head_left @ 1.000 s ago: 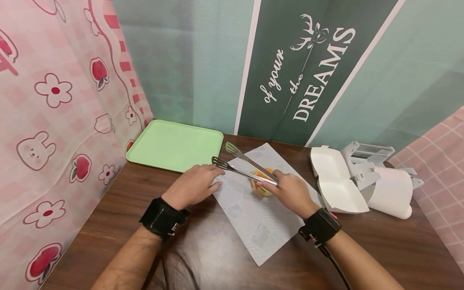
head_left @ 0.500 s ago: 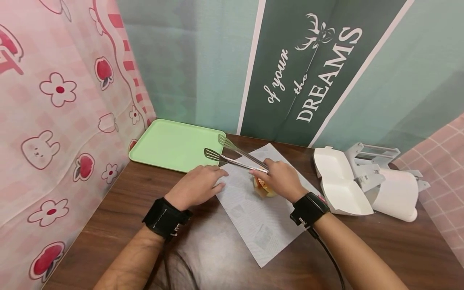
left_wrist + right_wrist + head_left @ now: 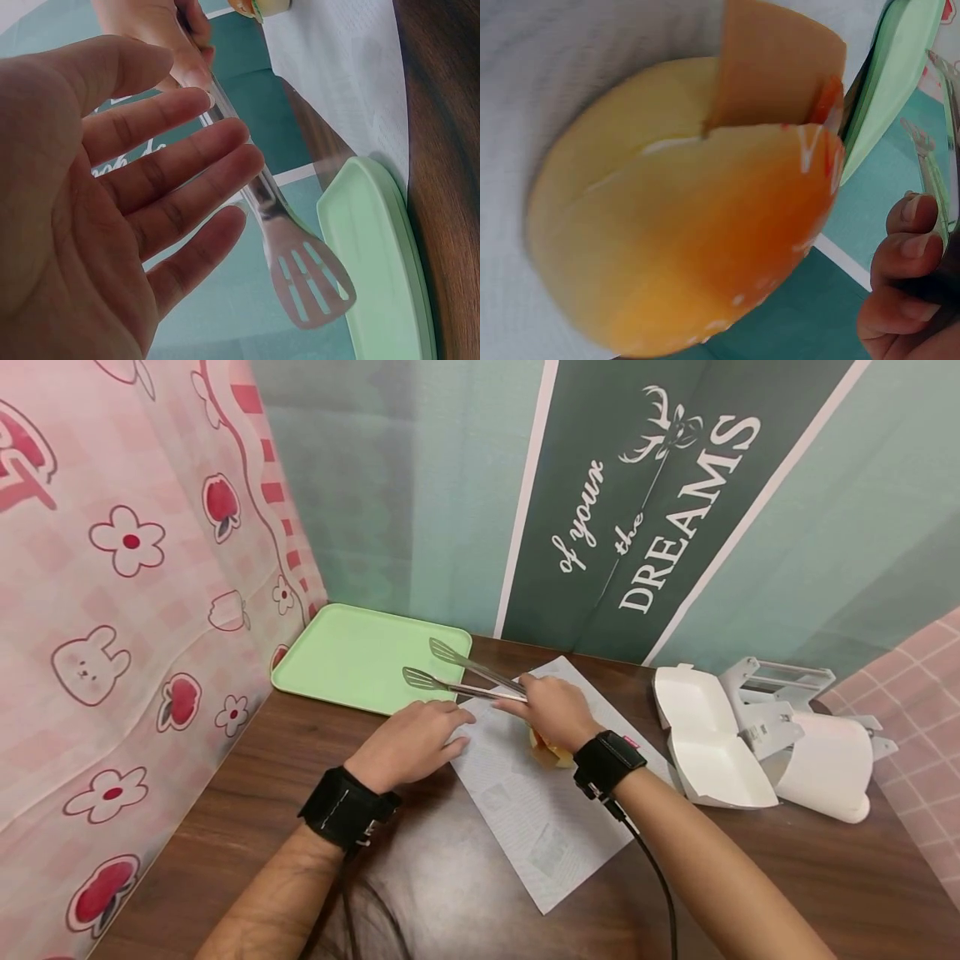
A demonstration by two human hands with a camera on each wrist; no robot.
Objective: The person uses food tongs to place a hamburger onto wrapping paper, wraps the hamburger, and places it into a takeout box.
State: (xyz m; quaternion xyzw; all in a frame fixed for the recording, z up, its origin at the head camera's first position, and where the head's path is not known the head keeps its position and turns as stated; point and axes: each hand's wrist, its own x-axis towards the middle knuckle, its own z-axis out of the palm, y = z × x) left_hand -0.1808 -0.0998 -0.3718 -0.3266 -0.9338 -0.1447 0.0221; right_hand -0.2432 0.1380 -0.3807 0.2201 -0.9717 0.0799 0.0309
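My right hand (image 3: pixel 558 712) grips a pair of metal tongs (image 3: pixel 422 679) by the handles. The tongs' two slotted heads stand apart, over the right part of a light green tray (image 3: pixel 348 652), with nothing between them. Below the right hand a filled bun (image 3: pixel 553 757) lies on a sheet of printed paper (image 3: pixel 517 806). In the right wrist view the bun (image 3: pixel 705 232) has a glossy orange-yellow top, and a flat brown piece sticks out of it. My left hand (image 3: pixel 411 742) is held with its fingers extended by the paper's left edge; the left wrist view shows its palm bare.
An opened white takeaway box (image 3: pixel 716 768) stands at the right, against a white holder (image 3: pixel 761 727) and a white rounded container (image 3: pixel 828 764). A green curtain (image 3: pixel 457 527) hangs behind the wooden table (image 3: pixel 247 810). A pink patterned cloth (image 3: pixel 172 610) borders the left side.
My right hand has moved left and slightly up with the tongs, bringing their heads from beside the tray to over it. The left hand and the bun have stayed in place.
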